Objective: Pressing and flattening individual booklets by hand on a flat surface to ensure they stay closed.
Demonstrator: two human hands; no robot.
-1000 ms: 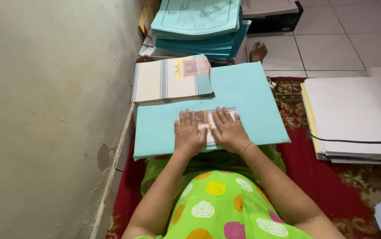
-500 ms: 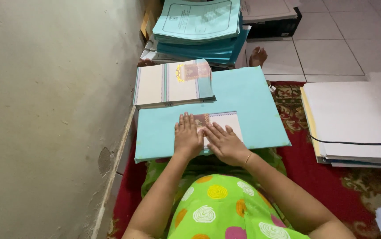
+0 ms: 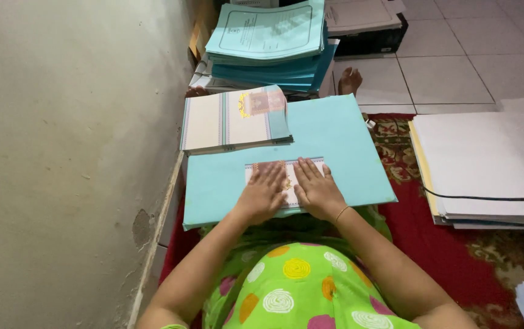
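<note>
On the lap, both palms lay flat, fingers spread, nothing clenched: left hand [image 3: 262,196] and right hand [image 3: 318,192] pressed a small printed label [image 3: 286,183] onto the light blue cover sheet [image 3: 335,146]. A stack of bordered sheets [image 3: 231,119] overlapped its far corner. Blue folder pile [image 3: 271,42] beyond; white paper stack [image 3: 487,158] to the right.

Soft, even indoor light, brightest on the far tiled floor [image 3: 457,67]; faint shadows beside the left wall [image 3: 61,152]; sharp focus, mild edge distortion.
</note>
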